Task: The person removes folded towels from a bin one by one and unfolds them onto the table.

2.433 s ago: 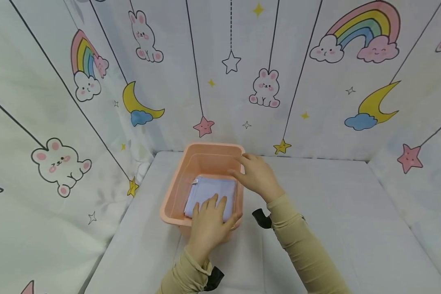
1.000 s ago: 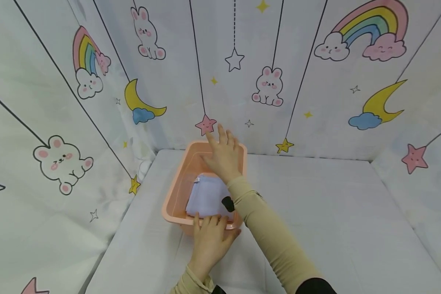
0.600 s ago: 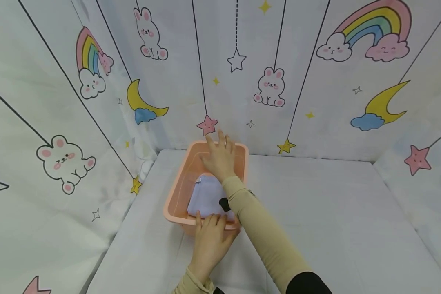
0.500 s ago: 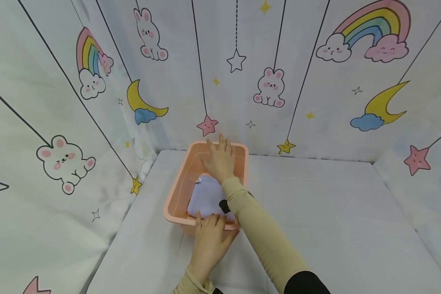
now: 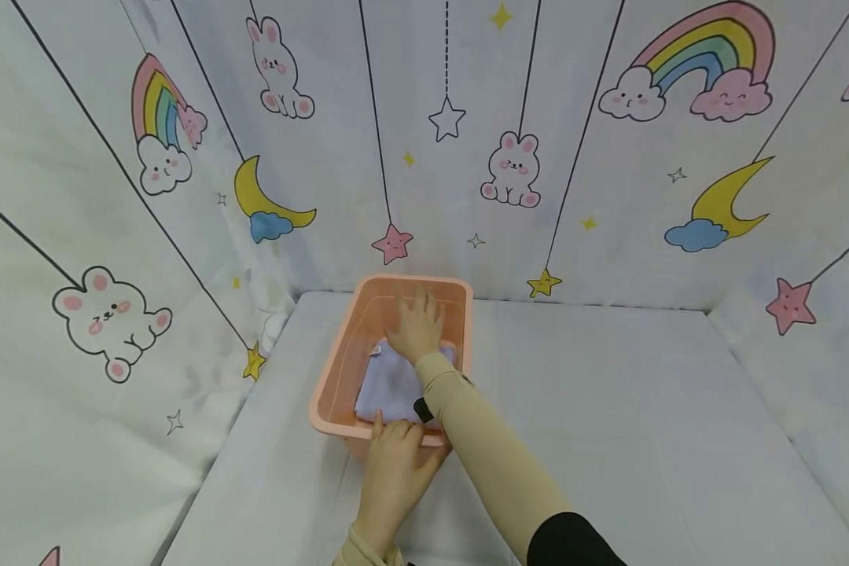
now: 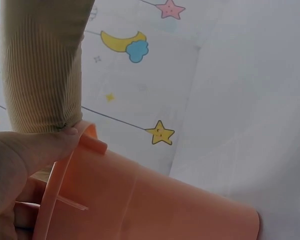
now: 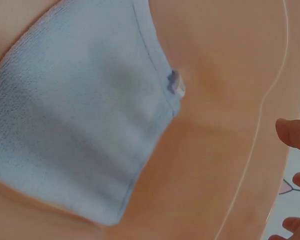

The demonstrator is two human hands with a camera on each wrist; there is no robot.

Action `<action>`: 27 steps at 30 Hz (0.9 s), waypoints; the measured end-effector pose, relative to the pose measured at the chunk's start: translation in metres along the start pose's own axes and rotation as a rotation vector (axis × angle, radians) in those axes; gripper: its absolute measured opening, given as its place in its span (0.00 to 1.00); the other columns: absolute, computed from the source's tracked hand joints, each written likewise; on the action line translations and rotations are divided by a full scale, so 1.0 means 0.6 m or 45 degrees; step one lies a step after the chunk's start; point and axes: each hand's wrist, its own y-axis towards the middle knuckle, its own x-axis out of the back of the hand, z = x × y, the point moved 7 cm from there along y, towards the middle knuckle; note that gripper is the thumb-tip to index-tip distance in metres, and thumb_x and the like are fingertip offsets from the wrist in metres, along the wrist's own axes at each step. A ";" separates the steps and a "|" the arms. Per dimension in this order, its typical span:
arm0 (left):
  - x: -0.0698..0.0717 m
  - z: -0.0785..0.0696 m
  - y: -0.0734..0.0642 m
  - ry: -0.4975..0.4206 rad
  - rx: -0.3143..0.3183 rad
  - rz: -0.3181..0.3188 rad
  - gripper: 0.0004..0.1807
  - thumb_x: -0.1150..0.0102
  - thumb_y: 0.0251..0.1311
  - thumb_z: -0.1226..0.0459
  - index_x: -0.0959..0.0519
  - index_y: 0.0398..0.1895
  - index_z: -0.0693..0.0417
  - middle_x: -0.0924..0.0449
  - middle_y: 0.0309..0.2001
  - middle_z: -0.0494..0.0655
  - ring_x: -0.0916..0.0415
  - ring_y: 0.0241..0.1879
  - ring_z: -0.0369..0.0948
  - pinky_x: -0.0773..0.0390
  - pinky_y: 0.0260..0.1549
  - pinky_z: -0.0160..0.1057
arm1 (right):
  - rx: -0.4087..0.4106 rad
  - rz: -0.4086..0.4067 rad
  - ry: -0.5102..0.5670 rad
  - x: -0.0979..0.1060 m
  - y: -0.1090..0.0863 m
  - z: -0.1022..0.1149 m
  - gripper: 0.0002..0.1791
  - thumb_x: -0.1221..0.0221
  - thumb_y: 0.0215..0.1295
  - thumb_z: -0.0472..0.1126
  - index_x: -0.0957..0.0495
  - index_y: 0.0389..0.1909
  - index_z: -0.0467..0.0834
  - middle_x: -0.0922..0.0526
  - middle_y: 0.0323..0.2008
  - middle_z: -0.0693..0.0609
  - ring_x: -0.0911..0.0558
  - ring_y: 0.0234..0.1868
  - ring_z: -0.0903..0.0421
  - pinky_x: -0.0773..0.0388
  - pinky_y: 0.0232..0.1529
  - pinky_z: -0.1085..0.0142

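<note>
A peach plastic bin [image 5: 344,369] stands on the white-covered table with a folded pale lilac towel [image 5: 387,384] flat on its bottom. My left hand [image 5: 391,475] grips the near rim; in the left wrist view its thumb [image 6: 42,150] lies along the outside of the rim while the other fingers go in behind it. Spread fingers and nothing in the grasp mark my right hand [image 5: 417,330], which is over the far part of the bin, past the towel. From the right wrist, the towel [image 7: 80,115] shows a small tag at one edge, apart from the fingertips [image 7: 294,134].
White table cover [image 5: 630,424] stretches out to the right of the bin. Close behind the bin hangs a white curtain [image 5: 453,196] printed with rabbits, stars and rainbows, and more of it hangs on the left and right.
My left hand has drawn back from over the towel and taken hold of the near rim. The right hand went from the right rim to the far rim, then back lower inside the bin.
</note>
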 end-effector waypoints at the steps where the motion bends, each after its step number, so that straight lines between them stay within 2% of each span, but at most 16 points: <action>1: 0.000 0.001 0.000 0.002 0.002 -0.005 0.16 0.31 0.44 0.51 0.20 0.27 0.54 0.19 0.29 0.45 0.22 0.37 0.43 0.33 0.58 0.59 | -0.002 0.001 -0.003 -0.004 0.001 0.000 0.35 0.42 0.57 0.59 0.36 0.65 0.54 0.45 0.70 0.42 0.44 0.70 0.40 0.47 0.67 0.41; 8: 0.002 0.004 -0.002 0.015 0.009 -0.040 0.15 0.30 0.41 0.52 0.22 0.23 0.52 0.22 0.25 0.44 0.23 0.33 0.42 0.33 0.58 0.58 | -0.008 0.024 -0.016 -0.023 0.005 -0.001 0.33 0.43 0.57 0.58 0.34 0.64 0.54 0.44 0.69 0.43 0.43 0.69 0.41 0.48 0.67 0.41; 16: 0.003 0.004 0.002 0.027 0.012 -0.048 0.13 0.30 0.41 0.54 0.22 0.22 0.51 0.23 0.24 0.44 0.24 0.33 0.41 0.33 0.58 0.58 | -0.067 0.160 -0.037 -0.047 0.003 -0.008 0.35 0.41 0.55 0.56 0.36 0.65 0.54 0.39 0.66 0.43 0.43 0.69 0.42 0.45 0.67 0.44; 21: 0.004 0.003 0.004 0.027 0.021 -0.036 0.11 0.30 0.41 0.56 0.21 0.24 0.51 0.22 0.25 0.43 0.24 0.34 0.41 0.34 0.58 0.58 | -0.100 0.227 0.009 -0.055 0.003 -0.012 0.35 0.40 0.55 0.56 0.36 0.65 0.53 0.38 0.65 0.43 0.43 0.68 0.42 0.42 0.66 0.43; 27: 0.009 -0.004 -0.003 0.047 -0.016 -0.095 0.11 0.30 0.38 0.57 0.22 0.22 0.51 0.23 0.23 0.43 0.25 0.32 0.40 0.32 0.56 0.58 | -0.125 0.284 -0.007 -0.073 -0.009 -0.021 0.34 0.39 0.55 0.54 0.35 0.63 0.50 0.37 0.64 0.43 0.41 0.67 0.42 0.41 0.65 0.43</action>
